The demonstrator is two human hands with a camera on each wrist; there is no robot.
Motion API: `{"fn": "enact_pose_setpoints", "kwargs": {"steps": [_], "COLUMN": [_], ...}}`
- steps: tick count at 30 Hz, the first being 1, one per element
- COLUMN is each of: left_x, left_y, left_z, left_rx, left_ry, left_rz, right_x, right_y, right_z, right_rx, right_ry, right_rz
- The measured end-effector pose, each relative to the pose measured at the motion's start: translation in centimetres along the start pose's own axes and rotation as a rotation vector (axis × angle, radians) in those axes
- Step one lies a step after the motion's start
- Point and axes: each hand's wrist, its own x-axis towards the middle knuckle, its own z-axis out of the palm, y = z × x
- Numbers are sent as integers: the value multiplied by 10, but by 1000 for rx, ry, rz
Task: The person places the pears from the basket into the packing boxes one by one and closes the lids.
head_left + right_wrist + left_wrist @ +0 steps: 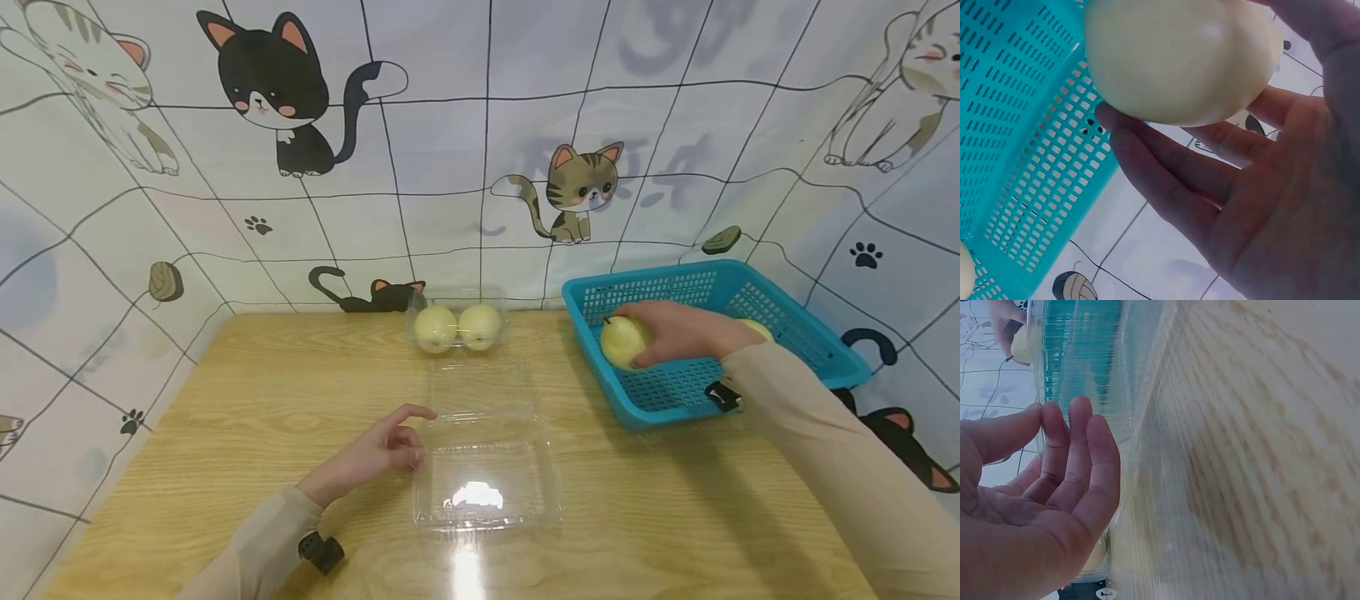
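Note:
My right hand (671, 327) grips a round, pale yellow pear (624, 342) with a short dark stem, over the left side of the blue basket (652, 417). In the right wrist view, the fingers (1166, 159) curve under the pear. An open clear plastic box (483, 487) lies on the table, its lid (480, 383) folded back toward the wall. At the box's left edge rests my left hand (375, 450), fingers loosely bent. The left wrist view has its fingertips right at the clear wall, with nothing else in the hand.
Behind the open box stands another clear box (457, 296) with two yellow pears (435, 330) showing in it. One more pear (756, 329) lies in the basket, partly hidden by my right arm. A cat-patterned cloth (450, 150) rises along the back and sides of the wooden table (300, 375).

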Motion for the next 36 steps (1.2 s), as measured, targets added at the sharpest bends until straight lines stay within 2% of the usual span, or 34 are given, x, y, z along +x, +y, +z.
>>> {"fn": "enact_pose_setpoints", "kwargs": {"steps": [9,20,26,36], "left_x": [1,3,3,3], "left_y": [0,0,-2,-1], "left_z": [-1,-1,0,1], "left_rx": [0,14,14,10], "left_ry": [-13,-16,-10,-6], "left_rz": [9,9,7,1], "right_x": [-9,-18,-20,-23], "right_y": [-8,-31,-43,-59], "right_z": [-4,-9,-6,-1], "right_rx": [-20,-39,-84,-139], "right_ry": [29,69,87,94], "right_rz": [-6,-49,-83,-84]}}
